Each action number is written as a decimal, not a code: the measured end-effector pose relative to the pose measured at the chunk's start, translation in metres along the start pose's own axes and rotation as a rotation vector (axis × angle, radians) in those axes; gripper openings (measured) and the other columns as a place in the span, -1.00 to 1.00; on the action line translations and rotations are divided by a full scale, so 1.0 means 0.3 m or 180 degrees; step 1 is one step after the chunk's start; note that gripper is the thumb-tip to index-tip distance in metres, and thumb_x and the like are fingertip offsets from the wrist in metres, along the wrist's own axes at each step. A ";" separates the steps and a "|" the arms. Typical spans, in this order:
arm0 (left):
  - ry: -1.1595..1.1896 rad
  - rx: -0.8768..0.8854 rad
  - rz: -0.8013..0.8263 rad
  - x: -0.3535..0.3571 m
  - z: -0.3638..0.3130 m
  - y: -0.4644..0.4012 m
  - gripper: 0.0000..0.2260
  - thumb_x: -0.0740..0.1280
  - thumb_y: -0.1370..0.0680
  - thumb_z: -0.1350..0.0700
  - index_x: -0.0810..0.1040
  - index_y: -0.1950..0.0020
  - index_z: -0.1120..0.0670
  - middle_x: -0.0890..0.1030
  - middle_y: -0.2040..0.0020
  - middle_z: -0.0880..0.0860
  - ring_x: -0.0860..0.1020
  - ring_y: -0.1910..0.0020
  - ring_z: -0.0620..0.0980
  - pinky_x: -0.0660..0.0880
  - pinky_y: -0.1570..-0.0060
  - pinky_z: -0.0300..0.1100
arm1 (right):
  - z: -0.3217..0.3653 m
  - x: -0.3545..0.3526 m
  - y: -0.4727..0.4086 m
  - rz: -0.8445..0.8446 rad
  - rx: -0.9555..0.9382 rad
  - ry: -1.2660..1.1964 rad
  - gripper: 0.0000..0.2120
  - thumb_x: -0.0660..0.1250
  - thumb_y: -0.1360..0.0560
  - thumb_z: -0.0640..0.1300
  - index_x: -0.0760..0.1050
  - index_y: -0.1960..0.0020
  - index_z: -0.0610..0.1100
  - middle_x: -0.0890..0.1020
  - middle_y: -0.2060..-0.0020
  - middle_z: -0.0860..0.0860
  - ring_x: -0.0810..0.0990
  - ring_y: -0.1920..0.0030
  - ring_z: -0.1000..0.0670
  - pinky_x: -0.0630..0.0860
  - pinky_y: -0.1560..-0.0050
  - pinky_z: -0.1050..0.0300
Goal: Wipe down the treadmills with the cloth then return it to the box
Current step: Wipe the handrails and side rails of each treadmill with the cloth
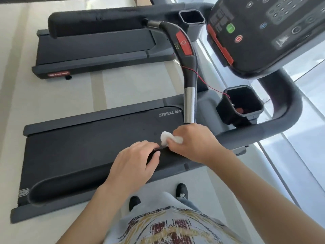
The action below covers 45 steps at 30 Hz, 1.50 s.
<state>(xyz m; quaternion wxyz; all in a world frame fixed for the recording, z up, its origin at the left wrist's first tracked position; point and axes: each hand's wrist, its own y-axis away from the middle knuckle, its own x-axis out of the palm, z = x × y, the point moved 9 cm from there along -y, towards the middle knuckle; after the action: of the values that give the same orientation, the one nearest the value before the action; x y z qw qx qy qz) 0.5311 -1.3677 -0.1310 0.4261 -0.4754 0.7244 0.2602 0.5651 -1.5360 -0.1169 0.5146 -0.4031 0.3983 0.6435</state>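
Note:
I stand beside the near treadmill [73,155], whose black belt runs left to right below me. My right hand [193,143] grips a crumpled white cloth [166,139] and holds it against the near black handrail, just below the chrome end of the inner handle [190,104]. My left hand [135,164] has its fingers curled round the same handrail [154,155], right beside the cloth. A second treadmill [95,48] stands farther away, at the top of the view. No box is in sight.
The console [263,30] with its buttons and red safety clip sits at the upper right. Two cup holders [241,103] flank it, one holding a red cord. A pale floor strip separates the treadmills. A window edge runs along the right. My shoes [182,191] are on the floor.

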 end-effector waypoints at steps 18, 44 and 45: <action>-0.0300 -0.0631 -0.0260 0.107 -0.129 -0.157 -0.64 0.09 -0.62 -0.16 0.64 -0.01 -0.06 0.59 0.18 -0.16 0.57 0.24 -0.10 0.50 0.30 -0.14 | -0.146 -0.097 -0.090 -0.0523 -0.1452 0.0159 -0.74 0.33 -0.53 0.12 0.64 0.06 -0.04 0.51 0.26 0.07 0.56 0.31 -0.09 0.43 0.42 0.08; 0.0477 -0.0247 -0.0226 0.092 -0.065 -0.435 -0.73 0.32 -0.66 -0.01 0.55 -0.35 -0.03 0.57 -0.20 -0.12 0.57 -0.17 -0.05 0.55 -0.06 -0.07 | -0.180 -0.180 -0.224 -0.1367 -0.1363 0.0044 -0.82 0.53 -0.53 -0.01 0.69 -0.06 -0.09 0.48 0.22 0.01 0.51 0.24 -0.07 0.43 0.38 0.08; 0.0544 -0.0257 -0.0209 0.100 -0.056 -0.438 -0.75 0.34 -0.64 0.00 0.56 -0.31 -0.03 0.57 -0.16 -0.14 0.57 -0.13 -0.06 0.54 -0.03 -0.09 | -0.178 -0.147 -0.178 -0.1247 -0.1454 0.0040 -0.83 0.52 -0.53 -0.02 0.69 -0.06 -0.08 0.46 0.23 0.01 0.50 0.25 -0.06 0.41 0.40 0.08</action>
<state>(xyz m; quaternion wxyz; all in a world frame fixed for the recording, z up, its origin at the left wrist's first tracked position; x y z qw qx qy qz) 0.6389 -1.4490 -0.1449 0.3516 -0.5361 0.7311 0.2336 0.6298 -1.5923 -0.1003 0.5224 -0.5816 0.1610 0.6024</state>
